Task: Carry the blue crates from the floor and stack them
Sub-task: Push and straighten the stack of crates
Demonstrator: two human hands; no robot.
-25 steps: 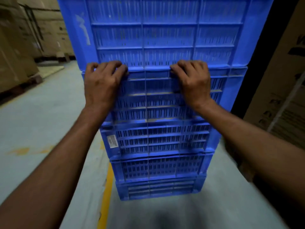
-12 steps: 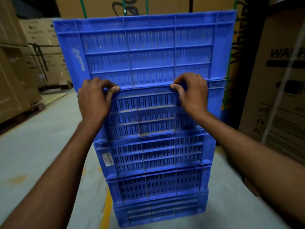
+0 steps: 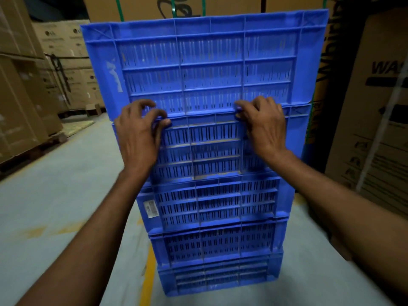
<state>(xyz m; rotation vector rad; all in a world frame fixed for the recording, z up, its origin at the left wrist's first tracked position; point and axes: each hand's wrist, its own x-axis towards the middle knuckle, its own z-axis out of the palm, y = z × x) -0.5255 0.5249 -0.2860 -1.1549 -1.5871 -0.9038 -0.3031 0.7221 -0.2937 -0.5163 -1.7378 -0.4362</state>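
Observation:
Several blue slotted crates [image 3: 217, 244] stand stacked on the floor, straight ahead. The top blue crate [image 3: 209, 62] is the highest and looks largest in view. My left hand [image 3: 139, 138] rests on the left of the seam under it, with the fingers curled and the thumb and forefinger pinching the rim there. On the right of the same seam, my right hand [image 3: 265, 127] pinches the rim in the same way. The second crate [image 3: 212, 149] shows between my wrists.
Tall cardboard boxes [image 3: 375, 120] stand close on the right and behind the stack. More cartons on pallets [image 3: 24, 111] line the left. A yellow floor line [image 3: 146, 277] runs under the stack. Grey concrete floor [image 3: 55, 195] stretches to the left.
My hands went from lying flat on the crate wall to curled fingertips pinching the seam. The view pulled back, so the whole top crate shows.

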